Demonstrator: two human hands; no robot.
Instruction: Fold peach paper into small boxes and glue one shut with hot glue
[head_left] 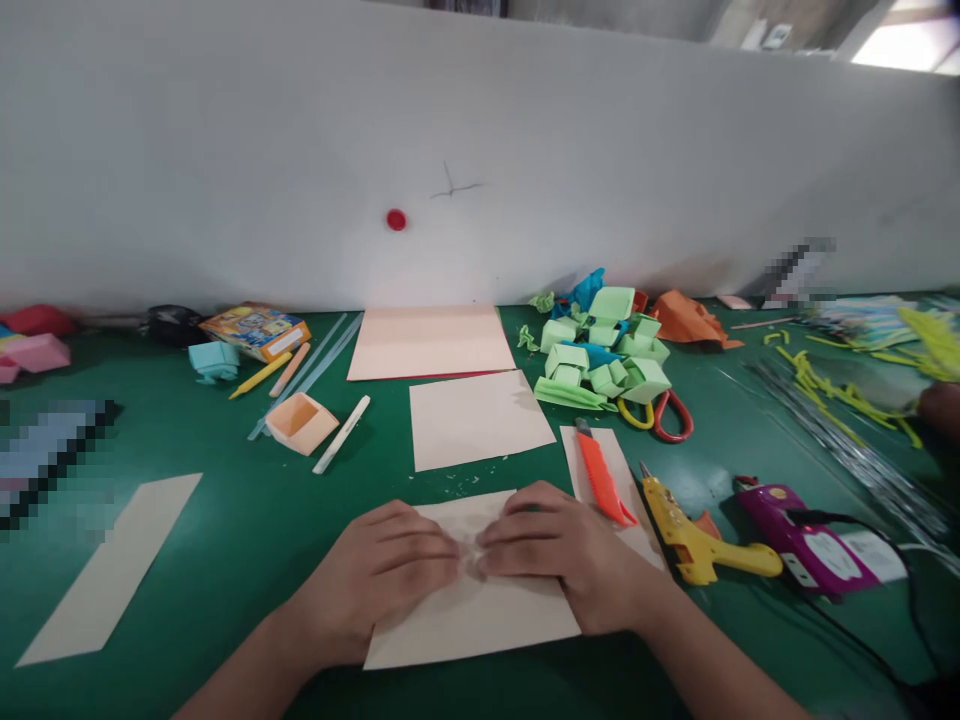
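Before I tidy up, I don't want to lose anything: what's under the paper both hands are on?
The green table shows around the paper; whatever lies directly beneath it is covered. The left hand and right hand hide parts of its top.

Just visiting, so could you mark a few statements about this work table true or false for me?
1. The left hand and right hand both touch a pale sheet. True.
2. The orange cutter is in the right hand. False: it lies on a pale strip.
3. The yellow glue gun lies right of the cutter. True.
4. The left hand holds the peach paper box. False: the box stands apart from that hand.
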